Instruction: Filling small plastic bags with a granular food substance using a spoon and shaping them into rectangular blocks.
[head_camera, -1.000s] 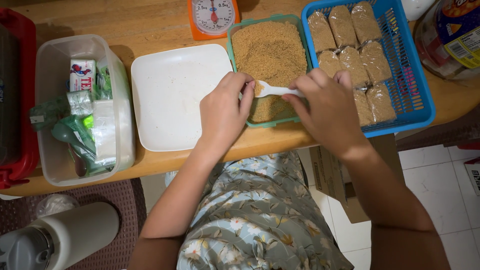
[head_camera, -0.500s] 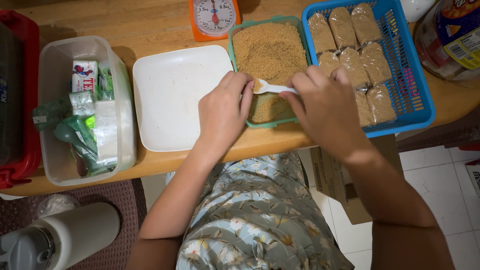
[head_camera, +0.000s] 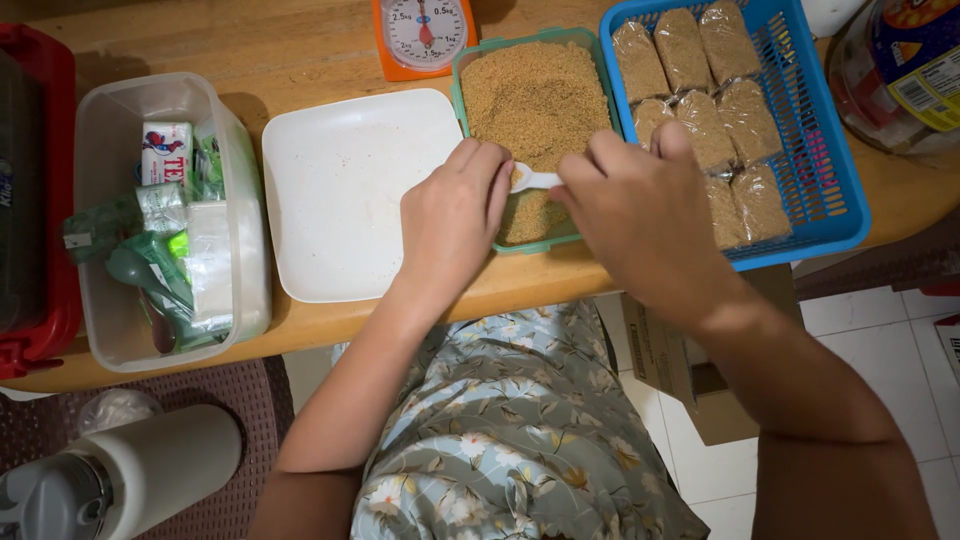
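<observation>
right hand (head_camera: 640, 205) clamped on white spoon (head_camera: 533, 180) over the near end of green tub (head_camera: 478, 52) of brown crumbs (head_camera: 535, 95), left hand (head_camera: 452, 215) curled shut beside it, on wooden surface (head_camera: 300, 45).

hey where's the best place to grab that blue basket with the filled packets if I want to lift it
Take the blue basket by its rim on the two short ends, coming from above. The rim is a solid lip, the slatted walls are thin, and the packets fill the floor, so gripping both ends should keep it level.

White plastic spoon (head_camera: 533, 180) mostly hidden between the hands, orange dial scale (head_camera: 424, 32) cropped at twelve o'clock, red plastic bin (head_camera: 40, 200) cropped at nine o'clock.
</observation>
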